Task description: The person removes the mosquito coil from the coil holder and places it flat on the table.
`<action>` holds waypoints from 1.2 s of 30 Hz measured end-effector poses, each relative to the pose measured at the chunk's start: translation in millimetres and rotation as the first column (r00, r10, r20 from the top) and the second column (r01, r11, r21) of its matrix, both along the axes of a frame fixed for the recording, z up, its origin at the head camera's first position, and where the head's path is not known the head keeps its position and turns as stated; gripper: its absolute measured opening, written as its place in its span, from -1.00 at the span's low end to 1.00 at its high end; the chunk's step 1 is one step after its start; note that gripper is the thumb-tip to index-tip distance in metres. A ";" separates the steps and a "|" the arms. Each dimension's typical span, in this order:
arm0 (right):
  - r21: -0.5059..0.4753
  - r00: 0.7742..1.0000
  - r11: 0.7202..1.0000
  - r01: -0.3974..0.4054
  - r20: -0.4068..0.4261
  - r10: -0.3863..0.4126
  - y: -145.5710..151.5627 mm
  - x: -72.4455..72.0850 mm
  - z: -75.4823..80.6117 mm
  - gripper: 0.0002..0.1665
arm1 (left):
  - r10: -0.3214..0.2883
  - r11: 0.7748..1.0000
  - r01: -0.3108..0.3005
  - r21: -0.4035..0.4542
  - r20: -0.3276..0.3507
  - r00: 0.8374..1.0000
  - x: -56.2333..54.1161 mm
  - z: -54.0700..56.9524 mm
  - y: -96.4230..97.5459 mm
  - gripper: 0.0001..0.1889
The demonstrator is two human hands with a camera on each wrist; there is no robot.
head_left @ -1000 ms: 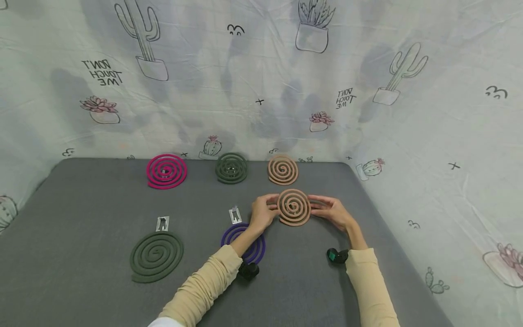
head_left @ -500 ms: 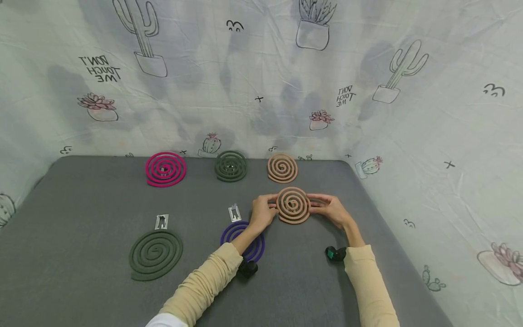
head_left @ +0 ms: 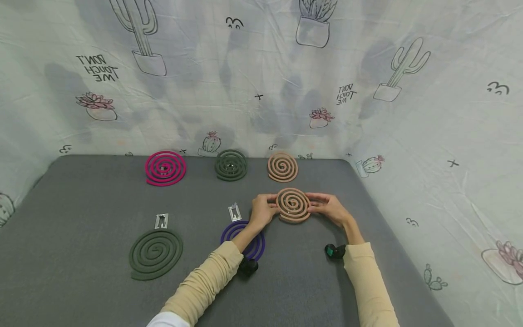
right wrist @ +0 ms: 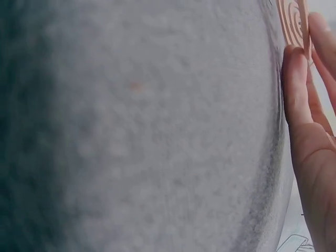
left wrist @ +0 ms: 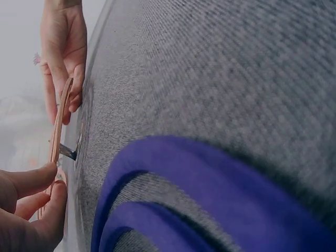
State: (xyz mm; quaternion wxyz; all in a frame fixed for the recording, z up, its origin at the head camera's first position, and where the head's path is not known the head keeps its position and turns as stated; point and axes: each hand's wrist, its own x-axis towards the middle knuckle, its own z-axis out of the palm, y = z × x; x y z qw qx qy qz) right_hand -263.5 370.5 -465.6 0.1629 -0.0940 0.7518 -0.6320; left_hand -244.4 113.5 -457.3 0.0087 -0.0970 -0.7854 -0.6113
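Observation:
A tan mosquito coil [head_left: 293, 205] is held by its two sides between my hands, close over the table. My left hand [head_left: 263, 211] pinches its left edge between thumb and fingers, and my right hand [head_left: 332, 210] pinches the right edge. In the left wrist view the coil [left wrist: 56, 137] appears edge-on, with the upright tab of a metal stand [left wrist: 67, 152] at its middle. The right wrist view catches only part of the coil [right wrist: 292, 23] at the right fingertips. A purple coil [head_left: 259, 245] lies under my left forearm, partly covered.
Along the table's back edge sit a pink coil [head_left: 152, 169], a green coil [head_left: 221, 172] and another tan coil [head_left: 283, 155]. At the left lies a larger green coil [head_left: 156, 254] below a metal stand [head_left: 161, 221]. Another stand [head_left: 234, 212] is near the purple coil.
The tan coil has tilted slightly between my hands, while both hands stay almost in place. The head view has shifted a little.

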 end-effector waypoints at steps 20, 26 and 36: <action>-0.019 0.999 0.999 -0.028 0.020 0.029 1.9 -1.7 3.0 -0.27 | 0.019 0.999 -0.019 -0.026 0.025 1.000 -2.4 2.6 -2.5 -0.55; -0.029 0.999 0.999 -0.024 0.033 0.025 1.6 -2.2 2.7 -0.25 | 0.003 1.000 -0.004 0.019 0.015 1.000 -3.7 1.4 -2.8 -0.57; -0.063 0.997 0.996 -0.064 0.045 0.067 4.3 -2.4 2.4 -0.20 | -0.011 0.999 0.009 0.047 0.039 0.999 -5.1 0.9 -4.9 -0.56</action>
